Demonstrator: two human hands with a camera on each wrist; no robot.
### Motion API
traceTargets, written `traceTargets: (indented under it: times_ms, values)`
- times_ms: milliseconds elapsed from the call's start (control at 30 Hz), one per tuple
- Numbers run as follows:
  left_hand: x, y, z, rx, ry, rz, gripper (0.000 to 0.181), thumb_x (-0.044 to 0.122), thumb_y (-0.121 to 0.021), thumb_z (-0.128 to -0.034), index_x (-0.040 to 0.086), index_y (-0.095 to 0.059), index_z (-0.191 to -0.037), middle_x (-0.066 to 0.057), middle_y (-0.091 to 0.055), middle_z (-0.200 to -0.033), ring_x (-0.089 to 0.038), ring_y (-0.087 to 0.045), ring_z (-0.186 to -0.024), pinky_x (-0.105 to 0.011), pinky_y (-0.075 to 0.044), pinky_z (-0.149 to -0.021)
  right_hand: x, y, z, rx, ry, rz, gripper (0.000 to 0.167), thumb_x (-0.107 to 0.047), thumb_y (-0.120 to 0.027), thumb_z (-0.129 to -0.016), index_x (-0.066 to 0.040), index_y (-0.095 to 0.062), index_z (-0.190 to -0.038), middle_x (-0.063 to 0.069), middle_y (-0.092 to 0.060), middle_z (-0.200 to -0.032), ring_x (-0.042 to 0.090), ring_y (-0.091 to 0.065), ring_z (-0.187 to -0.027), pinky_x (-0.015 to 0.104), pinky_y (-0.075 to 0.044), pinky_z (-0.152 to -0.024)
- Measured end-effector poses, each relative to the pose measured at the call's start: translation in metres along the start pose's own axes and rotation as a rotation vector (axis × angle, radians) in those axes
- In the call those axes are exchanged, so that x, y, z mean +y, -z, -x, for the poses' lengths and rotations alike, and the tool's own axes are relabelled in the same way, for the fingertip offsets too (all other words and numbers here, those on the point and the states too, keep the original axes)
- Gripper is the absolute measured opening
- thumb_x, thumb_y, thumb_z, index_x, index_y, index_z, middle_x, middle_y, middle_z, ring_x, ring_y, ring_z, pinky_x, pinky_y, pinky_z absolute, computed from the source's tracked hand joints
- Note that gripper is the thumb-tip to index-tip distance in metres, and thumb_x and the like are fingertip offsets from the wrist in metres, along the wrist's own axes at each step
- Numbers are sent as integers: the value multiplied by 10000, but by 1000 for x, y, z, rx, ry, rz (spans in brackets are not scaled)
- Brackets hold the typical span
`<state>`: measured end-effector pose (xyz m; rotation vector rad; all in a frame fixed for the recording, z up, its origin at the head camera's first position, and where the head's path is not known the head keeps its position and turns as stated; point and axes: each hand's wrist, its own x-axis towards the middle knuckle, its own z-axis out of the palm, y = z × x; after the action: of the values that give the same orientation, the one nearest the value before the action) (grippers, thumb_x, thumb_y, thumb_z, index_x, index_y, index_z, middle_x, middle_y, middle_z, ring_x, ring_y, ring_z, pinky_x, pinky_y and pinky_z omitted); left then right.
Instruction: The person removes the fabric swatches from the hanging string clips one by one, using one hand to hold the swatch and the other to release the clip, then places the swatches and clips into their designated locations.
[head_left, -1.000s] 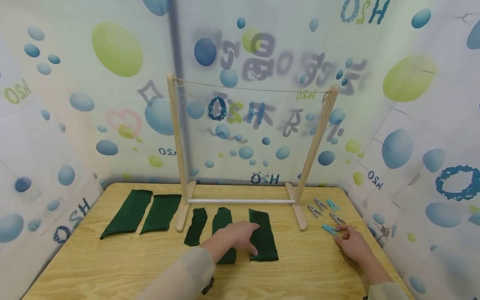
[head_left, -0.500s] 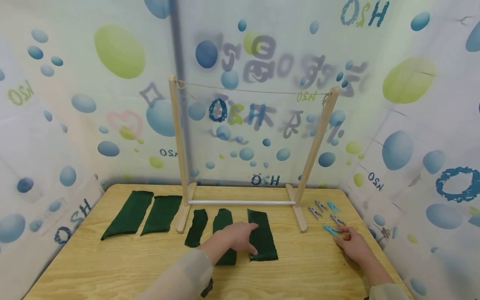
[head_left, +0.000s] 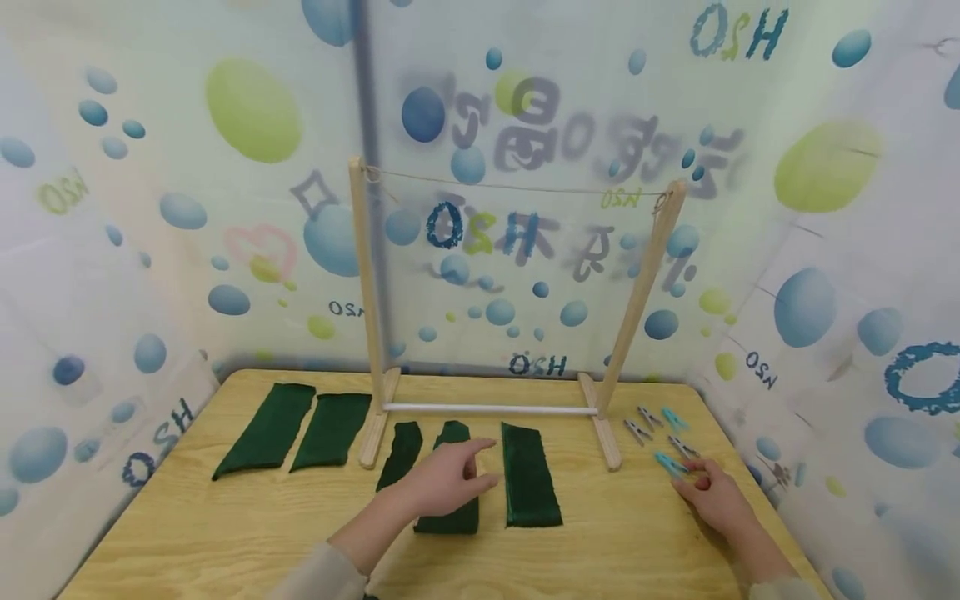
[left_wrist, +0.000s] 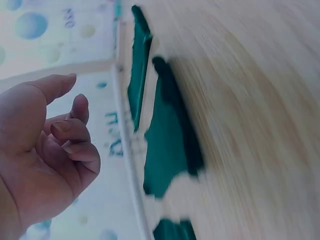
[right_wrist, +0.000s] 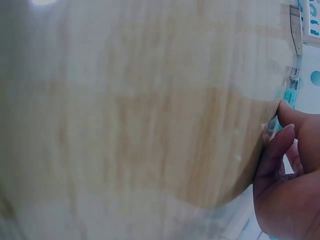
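Note:
My left hand (head_left: 446, 479) hovers over a dark green cloth strip (head_left: 456, 523), partly covering it. It holds nothing: thumb and forefinger are apart, the other fingers loosely bent. Just right of its fingertips lies another green cloth strip (head_left: 532, 475), flat on the table. More strips, one narrow cloth (left_wrist: 167, 130) among them, show in the left wrist view. At the table's right side my right hand (head_left: 716, 500) pinches the near end of a turquoise clothespin (head_left: 670, 464) between thumb and finger. Grey clothespins (head_left: 638, 431) and a second turquoise clothespin (head_left: 674, 418) lie just beyond.
A wooden frame (head_left: 367, 283) with a string (head_left: 517, 187) tied across its top and a white bar (head_left: 491, 408) low down stands at the back. Two larger green cloths (head_left: 270, 429) lie at the left. Patterned curtains (head_left: 150, 275) surround the wooden table (head_left: 585, 558).
My left hand has moved left, off the right-hand cloth strip. The right hand stays at the turquoise clothespin. The view has shifted slightly.

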<state>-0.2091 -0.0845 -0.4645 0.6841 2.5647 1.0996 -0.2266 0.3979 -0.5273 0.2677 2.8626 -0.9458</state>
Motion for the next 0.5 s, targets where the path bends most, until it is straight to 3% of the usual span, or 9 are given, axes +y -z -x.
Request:
traceTargets:
  times_ms: [167,333,500]
  values:
    - [-21,24,32,122,22,22,596,341,-669,-1116,80,-514,-1629,55,-661,-838,-96,-548,-609,-289,-472,-590,-1,0,1,-17,9,-6,677,-411,-702,-1070,89,-501,-1479,309,-620,-1176,412,-613,-1053,589,-517,-939]
    - [-36,42,60,215,48,6,582,325,-686,-1108,62,-540,-1606,-2,-684,-840,-92,-535,-595,-280,-460,-572,2,2,8,-15,-11,-24,719,-399,-704,-1076,108,-445,-1515,290,-612,-1160,367,-604,-1026,475,-519,-874]
    - [-44,52,80,274,77,-26,560,280,-707,-1095,57,-563,-1588,56,-661,-830,-77,-477,-571,-272,-428,-560,10,9,20,-63,-51,-236,686,-256,-680,-1100,124,-332,-1552,247,-585,-1181,242,-630,-857,343,-579,-678]
